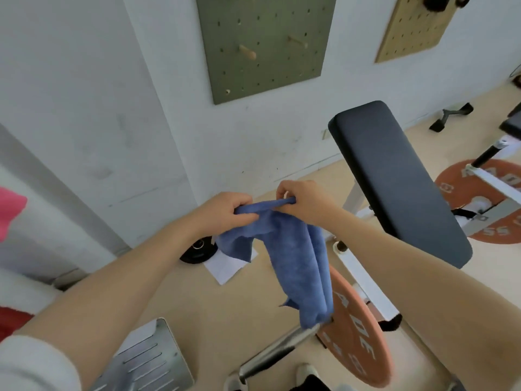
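**Cloth sorting before a wipe-down: fix the grip first**

Cloth (296, 258) is up in the air in front of us, bunched along its top edge between both hands, with the rest hanging down in long folds. The bottom end dangles right at the bar (279, 351) by the orange plate (358, 334). We can't tell if it's touching the bar or just in front of it. A shorter corner flops down under the left hand.

Left hand (225, 213) has its fingers curled round the top edge. Right hand (304, 201) is pinching the rolled-up bit of that same edge, fingers bent over it. The two hands sit close together, so up there the cloth is more of a rope than a sheet.

Our guess is we're opening it out or refolding it to wipe gear, maybe the bench pad (394, 187) just to the right. What we'd do:

- Hold one pinch firm and walk the other hand along the edge to a corner. Tugging would just tighten the roll.
- Then spread the hands apart so the edge goes flat.
- Lift a bit first, so the tail clears the bar and plate and can't snag or pick up grime.
- Give it one shake to drop that loose corner, then fold to a flat pad that fits the palm.
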A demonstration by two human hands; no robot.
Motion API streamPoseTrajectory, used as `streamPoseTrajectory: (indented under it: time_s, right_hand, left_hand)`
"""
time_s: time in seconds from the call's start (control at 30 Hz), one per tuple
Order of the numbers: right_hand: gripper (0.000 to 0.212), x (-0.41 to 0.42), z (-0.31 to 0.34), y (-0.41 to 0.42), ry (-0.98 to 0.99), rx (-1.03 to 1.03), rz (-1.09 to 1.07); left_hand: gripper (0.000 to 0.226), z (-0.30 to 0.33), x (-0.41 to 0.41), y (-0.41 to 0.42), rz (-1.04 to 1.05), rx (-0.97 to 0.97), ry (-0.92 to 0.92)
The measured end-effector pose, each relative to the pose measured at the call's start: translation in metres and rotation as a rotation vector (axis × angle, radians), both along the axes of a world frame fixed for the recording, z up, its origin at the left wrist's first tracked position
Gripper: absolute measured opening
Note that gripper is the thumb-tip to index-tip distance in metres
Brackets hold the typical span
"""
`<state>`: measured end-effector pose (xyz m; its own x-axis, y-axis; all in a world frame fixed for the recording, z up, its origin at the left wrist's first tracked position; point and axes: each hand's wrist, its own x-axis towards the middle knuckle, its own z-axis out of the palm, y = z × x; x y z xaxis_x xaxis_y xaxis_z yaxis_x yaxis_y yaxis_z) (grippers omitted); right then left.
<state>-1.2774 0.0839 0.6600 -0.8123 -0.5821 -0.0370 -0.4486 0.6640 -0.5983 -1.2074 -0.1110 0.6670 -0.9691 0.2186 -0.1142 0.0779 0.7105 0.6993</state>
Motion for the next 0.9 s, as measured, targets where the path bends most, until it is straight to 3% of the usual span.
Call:
streamPoseTrajectory:
  time_s: [0.17,0.27,0.4,0.47,0.5,0.6,0.7,0.8,0.9]
  right_hand:
    - [0.035,-0.017,-0.017,0.025,-0.208,0.205,0.107]
    - [0.035,-0.028,-0.02,0.042,-0.19,0.27,0.134]
    - [0.037,-0.035,-0.018,0.043,-0.231,0.239,0.182]
    - [0.04,-0.036,-0.02,0.043,-0.34,0.205,0.237]
    - [0.042,-0.036,-0.02,0.044,-0.397,0.195,0.269]
    - [0.041,-0.039,-0.022,0.047,-0.443,0.197,0.369]
    - [0.038,-0.04,-0.019,0.043,-0.244,0.181,0.379]
    - [0.031,-0.031,-0.008,0.038,-0.308,0.012,0.384]
    - [0.021,-0.02,0.002,0.037,-0.513,-0.166,0.486]
  left_hand:
    - [0.037,0.011,0.003,0.006,-0.001,0.069,-0.234]
    - [0.02,0.004,0.007,0.008,0.021,0.074,-0.374]
    - [0.017,-0.022,0.001,0.009,0.131,-0.48,-0.307]
    - [0.021,-0.029,0.001,0.015,0.378,-0.553,-0.215]
    - [0.021,-0.033,0.001,0.017,0.532,-0.452,-0.198]
    - [0.009,-0.04,0.0,0.035,0.918,0.147,-0.239]
    - [0.027,-0.03,0.007,0.063,0.887,0.511,-0.235]
    - [0.05,-0.014,0.015,0.091,0.626,0.531,-0.25]
    - [0.027,-0.005,0.015,0.119,0.421,0.233,-0.244]
